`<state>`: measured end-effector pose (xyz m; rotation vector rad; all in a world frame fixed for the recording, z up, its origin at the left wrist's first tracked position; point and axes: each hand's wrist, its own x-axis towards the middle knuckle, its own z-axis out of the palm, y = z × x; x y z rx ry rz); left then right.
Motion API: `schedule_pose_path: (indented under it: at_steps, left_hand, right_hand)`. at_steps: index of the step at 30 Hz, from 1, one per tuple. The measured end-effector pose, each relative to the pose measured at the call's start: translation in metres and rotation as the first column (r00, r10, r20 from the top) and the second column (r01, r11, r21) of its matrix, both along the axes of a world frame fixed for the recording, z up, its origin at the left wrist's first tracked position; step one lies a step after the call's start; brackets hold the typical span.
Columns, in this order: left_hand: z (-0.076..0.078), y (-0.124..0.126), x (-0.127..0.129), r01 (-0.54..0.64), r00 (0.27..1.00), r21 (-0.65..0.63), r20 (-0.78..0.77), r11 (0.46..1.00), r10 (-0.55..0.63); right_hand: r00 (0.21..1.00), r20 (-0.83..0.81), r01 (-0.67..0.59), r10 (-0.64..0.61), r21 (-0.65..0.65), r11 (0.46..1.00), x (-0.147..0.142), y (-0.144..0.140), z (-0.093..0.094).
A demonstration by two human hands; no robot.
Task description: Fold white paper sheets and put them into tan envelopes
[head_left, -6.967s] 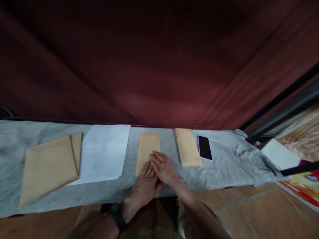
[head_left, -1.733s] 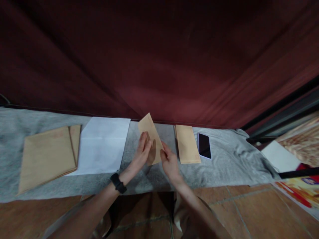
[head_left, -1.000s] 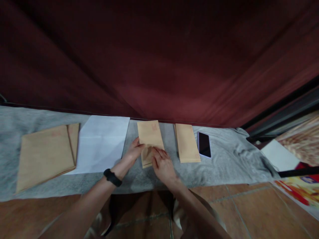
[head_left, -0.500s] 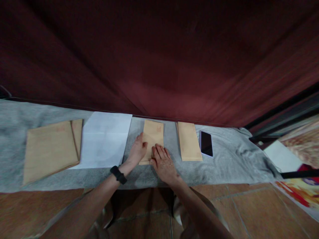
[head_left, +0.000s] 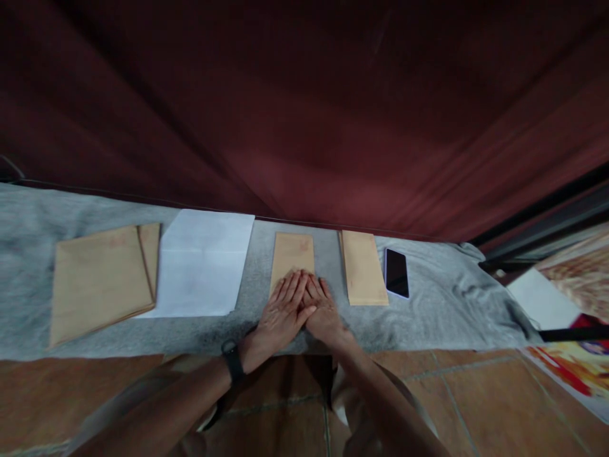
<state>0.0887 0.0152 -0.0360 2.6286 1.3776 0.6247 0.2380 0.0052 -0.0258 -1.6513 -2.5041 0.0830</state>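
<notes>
A small brown envelope [head_left: 292,255] lies flat on the grey cloth [head_left: 438,304] in front of me. My left hand [head_left: 281,312] and my right hand [head_left: 323,310] both press flat on its near end, fingers spread and overlapping at the fingertips. A black band sits on my left wrist. Neither hand grips anything. A second stack of small brown envelopes [head_left: 362,267] lies just to the right, apart from my hands.
White paper sheets [head_left: 202,263] lie left of the envelope, with larger brown envelopes [head_left: 102,276] further left. A black phone [head_left: 396,272] rests right of the stack. A dark red curtain [head_left: 304,114] hangs behind. Tiled floor [head_left: 476,400] is below; printed material [head_left: 575,368] is at the right.
The envelope, held up and tilted between both hands, was laid back flat on the cloth. Both hands then slid together onto its near end, palms down.
</notes>
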Motion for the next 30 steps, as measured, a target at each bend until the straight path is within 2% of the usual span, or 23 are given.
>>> schedule_pose_path:
  at_steps: [5,11,18,24,30]
  left_hand:
    - [0.001,-0.002,-0.007,0.004,0.999,0.033,-0.053,0.999,-0.002]
    - [0.003,-0.006,-0.011,-0.019,0.994,0.067,-0.105,0.998,0.026]
    - [0.001,-0.004,-0.018,-0.043,0.989,0.046,-0.142,0.998,0.049]
    - [0.007,-0.002,-0.018,0.019,0.986,0.056,-0.168,0.998,-0.01]
    - [0.012,0.0,-0.019,0.114,0.973,0.014,-0.206,0.993,-0.109]
  right_hand:
    - [0.999,0.01,0.044,-0.044,-0.01,0.999,0.008,0.004,0.0]
    - [1.0,0.021,-0.005,0.006,-0.02,1.0,0.02,0.007,-0.001]
    - [1.0,0.015,0.019,-0.018,-0.064,0.998,0.035,0.01,0.005]
    - [0.987,-0.155,0.039,-0.047,-0.054,0.998,0.036,0.019,0.012]
    - [0.933,-0.36,-0.028,0.027,0.003,1.0,0.003,0.021,0.009]
